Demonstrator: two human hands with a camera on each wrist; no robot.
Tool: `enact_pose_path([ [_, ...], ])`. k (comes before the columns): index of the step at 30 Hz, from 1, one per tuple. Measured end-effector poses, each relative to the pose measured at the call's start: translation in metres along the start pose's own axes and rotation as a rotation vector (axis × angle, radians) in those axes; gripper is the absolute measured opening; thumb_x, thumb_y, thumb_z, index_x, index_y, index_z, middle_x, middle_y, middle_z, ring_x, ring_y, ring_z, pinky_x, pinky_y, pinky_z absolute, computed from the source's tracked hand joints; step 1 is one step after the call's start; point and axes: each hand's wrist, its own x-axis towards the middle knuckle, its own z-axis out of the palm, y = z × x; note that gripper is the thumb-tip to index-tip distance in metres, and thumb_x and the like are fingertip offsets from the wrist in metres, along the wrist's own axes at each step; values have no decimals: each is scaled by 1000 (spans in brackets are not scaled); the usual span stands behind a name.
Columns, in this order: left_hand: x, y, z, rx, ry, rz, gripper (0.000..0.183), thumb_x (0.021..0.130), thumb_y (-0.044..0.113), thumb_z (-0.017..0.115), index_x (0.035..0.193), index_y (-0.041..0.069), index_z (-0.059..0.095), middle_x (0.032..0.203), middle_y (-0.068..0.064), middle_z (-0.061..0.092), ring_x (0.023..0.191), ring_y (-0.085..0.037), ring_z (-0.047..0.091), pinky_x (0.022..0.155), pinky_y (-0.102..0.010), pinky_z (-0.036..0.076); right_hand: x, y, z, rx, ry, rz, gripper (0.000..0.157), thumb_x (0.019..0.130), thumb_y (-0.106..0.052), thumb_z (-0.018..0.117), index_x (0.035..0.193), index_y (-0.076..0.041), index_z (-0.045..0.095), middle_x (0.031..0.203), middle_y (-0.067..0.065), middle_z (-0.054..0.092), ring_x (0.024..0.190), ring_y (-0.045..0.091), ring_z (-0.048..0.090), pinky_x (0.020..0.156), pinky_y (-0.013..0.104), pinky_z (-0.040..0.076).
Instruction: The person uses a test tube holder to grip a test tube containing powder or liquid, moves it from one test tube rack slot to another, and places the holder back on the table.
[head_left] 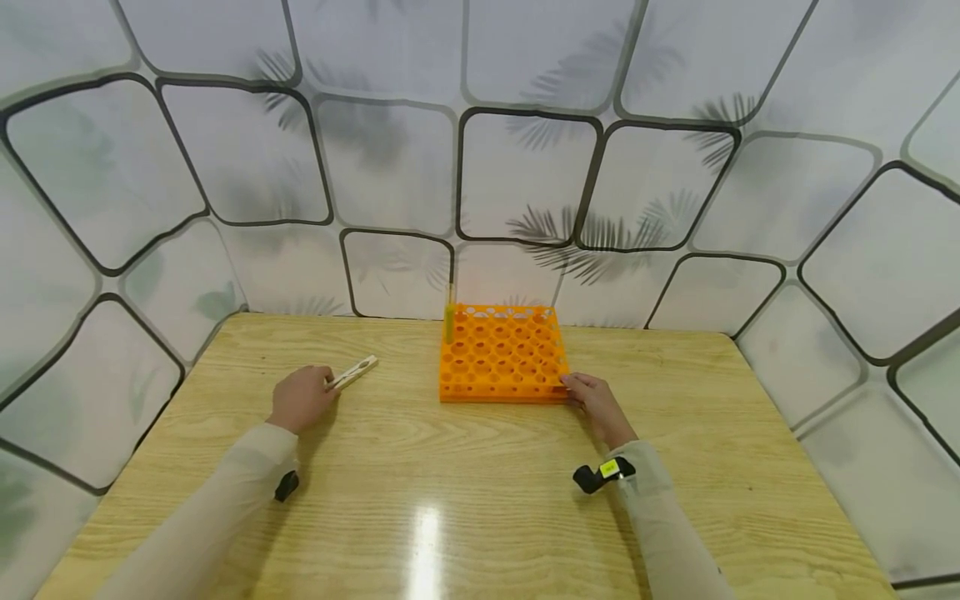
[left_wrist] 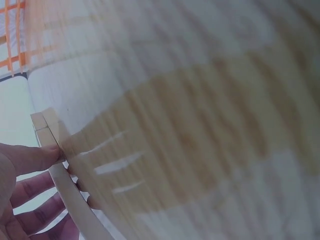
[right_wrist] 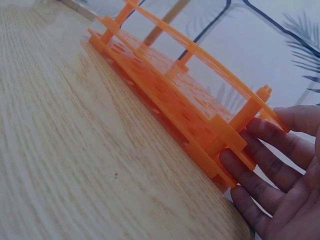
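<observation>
My left hand (head_left: 302,398) pinches a wooden test tube clamp (head_left: 352,373), which points to the right and away from me. In the left wrist view, the thumb presses on the clamp (left_wrist: 46,131) with fingers behind it. An orange test tube rack (head_left: 502,354) stands on the table to the right of it. My right hand (head_left: 598,407) grips the rack's front right corner; in the right wrist view the thumb lies on the top plate and the fingers bear against the side. One test tube (head_left: 449,321) with yellow-green liquid stands upright in the rack's back left hole.
The wooden table (head_left: 480,467) reaches back to a patterned curtain (head_left: 397,183), which also closes off both sides. The rack sits near the table's back edge. Black wrist cameras (head_left: 592,478) are strapped over the sleeves.
</observation>
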Motion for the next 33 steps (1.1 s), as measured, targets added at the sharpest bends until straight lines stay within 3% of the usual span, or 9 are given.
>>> enact_pose_path([
  [16, -3, 6, -8, -7, -36, -19, 21, 85, 22, 68, 94, 4, 65, 75, -12, 63, 58, -19, 54, 48, -33, 43, -1, 0, -2, -24, -17, -3, 26, 97, -29, 53, 99, -5, 61, 95, -7, 56, 86, 5, 59, 80, 22, 49],
  [27, -1, 4, -7, -38, -60, -27, 43, 87, 28, 63, 120, 2, 54, 79, -15, 61, 60, -23, 53, 49, -36, 41, -1, -2, -3, -66, -5, 15, 32, 96, -34, 54, 105, -4, 61, 93, -11, 58, 88, 4, 58, 82, 22, 49],
  [33, -1, 5, -7, -46, -77, -45, 47, 88, 29, 59, 125, 2, 51, 83, -17, 62, 62, -24, 54, 50, -37, 42, 0, -3, -4, -74, -3, 19, 34, 95, -34, 55, 106, -3, 61, 94, -9, 59, 88, 4, 58, 82, 22, 49],
])
